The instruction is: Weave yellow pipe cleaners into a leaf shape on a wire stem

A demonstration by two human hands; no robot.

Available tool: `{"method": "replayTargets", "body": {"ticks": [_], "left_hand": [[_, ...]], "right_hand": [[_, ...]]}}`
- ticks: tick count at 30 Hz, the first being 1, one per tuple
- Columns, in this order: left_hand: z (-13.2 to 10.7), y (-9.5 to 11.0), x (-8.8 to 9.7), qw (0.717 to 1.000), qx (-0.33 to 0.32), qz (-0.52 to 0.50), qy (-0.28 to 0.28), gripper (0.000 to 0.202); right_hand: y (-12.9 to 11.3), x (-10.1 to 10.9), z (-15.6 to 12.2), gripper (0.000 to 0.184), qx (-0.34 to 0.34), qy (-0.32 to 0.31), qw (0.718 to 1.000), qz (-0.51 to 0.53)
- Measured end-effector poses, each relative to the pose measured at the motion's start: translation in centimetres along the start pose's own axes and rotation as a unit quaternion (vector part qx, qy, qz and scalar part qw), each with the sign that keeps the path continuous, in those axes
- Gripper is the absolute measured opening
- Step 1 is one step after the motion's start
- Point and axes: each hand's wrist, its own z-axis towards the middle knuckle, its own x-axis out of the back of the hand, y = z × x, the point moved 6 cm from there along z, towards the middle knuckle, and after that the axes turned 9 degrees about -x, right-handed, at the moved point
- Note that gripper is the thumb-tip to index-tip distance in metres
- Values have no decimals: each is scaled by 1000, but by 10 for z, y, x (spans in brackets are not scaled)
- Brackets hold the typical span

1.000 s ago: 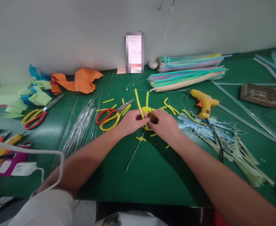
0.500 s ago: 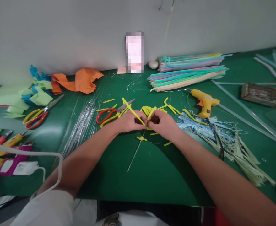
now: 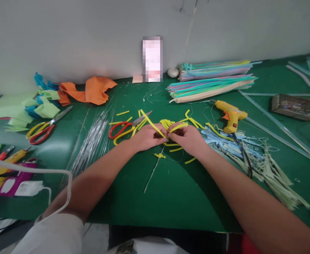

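My left hand (image 3: 151,137) and my right hand (image 3: 188,138) meet over the middle of the green table, fingertips pinched close together. Between them runs a yellow pipe cleaner (image 3: 152,122), one end slanting up over the left hand and the other lying across the right fingers. The exact pinch point is hidden by the fingers. Just below sits a small yellow knotted piece (image 3: 159,155) on a thin wire stem (image 3: 151,175). Behind the hands lie cut yellow pipe cleaner pieces (image 3: 167,123) and red-and-yellow scissors (image 3: 120,129).
A yellow glue gun (image 3: 231,114) lies at right, near blue and pale green strands (image 3: 266,169). Bundled pipe cleaners (image 3: 210,87) lie at the back. Silver wires (image 3: 92,141), a second pair of scissors (image 3: 45,130) and orange paper (image 3: 98,90) are leftward. A white cable (image 3: 69,183) crosses my left arm.
The pipe cleaner's right end, curved upward before, now lies flatter and points right over my right fingers. My right hand has turned slightly. The left hand keeps its pinch.
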Motion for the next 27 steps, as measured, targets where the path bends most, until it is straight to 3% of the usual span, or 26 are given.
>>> {"method": "replayTargets", "body": {"ticks": [9, 13, 17, 27], "left_hand": [[0, 1, -1, 997, 54, 27, 46, 7], [-1, -5, -2, 993, 105, -19, 53, 8], [-2, -9, -1, 988, 135, -50, 62, 11], [-3, -10, 1, 985, 154, -39, 73, 12]], "right_hand": [[4, 0, 2, 9, -7, 22, 1000, -8], [1, 2, 0, 10, 17, 28, 999, -2], [-3, 7, -4, 9, 52, 53, 994, -84], [-3, 10, -8, 7, 70, 62, 983, -158]]}}
